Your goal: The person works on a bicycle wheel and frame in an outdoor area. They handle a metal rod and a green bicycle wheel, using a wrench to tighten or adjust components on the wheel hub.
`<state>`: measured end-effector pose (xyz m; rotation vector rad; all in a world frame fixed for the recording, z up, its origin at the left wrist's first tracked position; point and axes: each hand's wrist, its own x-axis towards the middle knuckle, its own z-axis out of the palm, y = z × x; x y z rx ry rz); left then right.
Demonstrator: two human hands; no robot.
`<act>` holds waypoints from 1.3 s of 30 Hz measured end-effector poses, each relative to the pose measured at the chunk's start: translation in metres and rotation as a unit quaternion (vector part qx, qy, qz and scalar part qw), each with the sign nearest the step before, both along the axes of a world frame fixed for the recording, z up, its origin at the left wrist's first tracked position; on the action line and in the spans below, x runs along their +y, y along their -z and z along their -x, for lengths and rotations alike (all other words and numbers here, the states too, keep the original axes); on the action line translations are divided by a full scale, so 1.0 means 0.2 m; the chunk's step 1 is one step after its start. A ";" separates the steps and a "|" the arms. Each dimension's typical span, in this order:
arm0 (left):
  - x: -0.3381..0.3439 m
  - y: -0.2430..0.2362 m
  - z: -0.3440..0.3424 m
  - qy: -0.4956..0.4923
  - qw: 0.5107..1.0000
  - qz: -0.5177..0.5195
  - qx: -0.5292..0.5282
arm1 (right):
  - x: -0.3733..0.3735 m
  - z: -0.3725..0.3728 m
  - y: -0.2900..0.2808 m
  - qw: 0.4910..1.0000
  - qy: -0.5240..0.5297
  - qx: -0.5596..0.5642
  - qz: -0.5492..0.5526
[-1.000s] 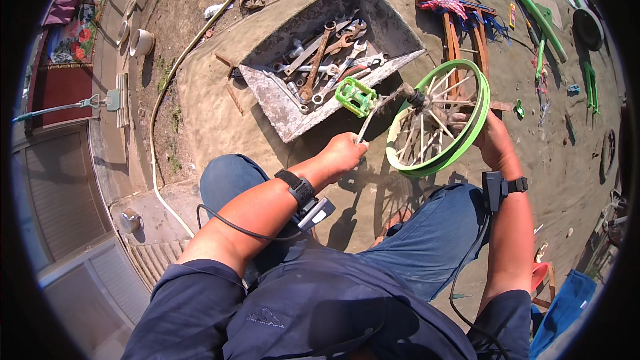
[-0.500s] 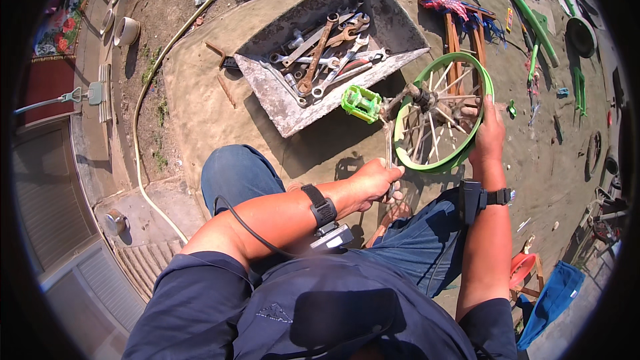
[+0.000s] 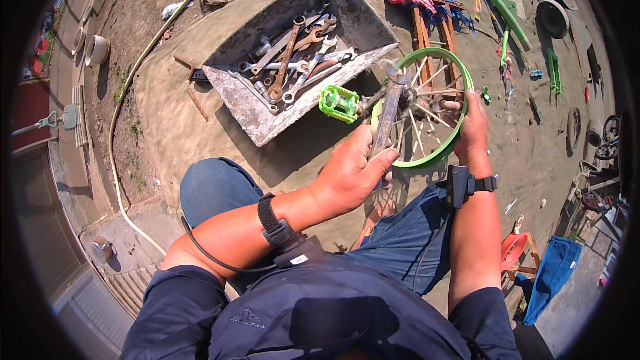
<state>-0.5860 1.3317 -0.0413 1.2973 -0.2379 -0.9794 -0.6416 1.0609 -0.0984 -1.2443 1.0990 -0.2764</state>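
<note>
My left hand [image 3: 352, 168] is closed around the handle of an open-ended wrench [image 3: 385, 120], its thumb lying along the metal. The wrench's jaw points away from me, in front of the hub area of a small spoked wheel with a green rim [image 3: 437, 157]. My right hand [image 3: 472, 127] grips that rim on its right side, some fingers curled inside among the spokes. A bright green pedal [image 3: 339, 104] sticks out to the left of the wheel on a crank. The wrench hides part of the hub, so contact between them cannot be made out.
Beyond the pedal stands a worn metal trough [image 3: 260, 123] holding several wrenches [image 3: 287, 60]. A wooden folding stool frame [image 3: 420, 27] lies past the wheel. Green tubes [image 3: 503, 13] and loose parts are scattered at the right. A hose [image 3: 123, 107] runs along the left.
My left hand has lifted and turned the wrench, so its flat side now shows in front of the wheel. My right hand still holds the rim. The whole view has shifted slightly.
</note>
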 end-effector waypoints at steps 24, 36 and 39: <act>0.00 -0.05 -0.07 -0.033 0.999 0.008 -0.013 | 0.01 0.00 -0.02 1.000 -0.010 -0.028 -0.004; 0.00 -0.02 -0.06 -0.051 0.998 0.023 -0.019 | -0.01 0.00 0.00 0.999 -0.006 -0.032 -0.006; 0.00 -0.01 -0.06 -0.051 0.998 0.024 -0.026 | -0.02 0.01 0.01 0.999 -0.003 -0.031 -0.007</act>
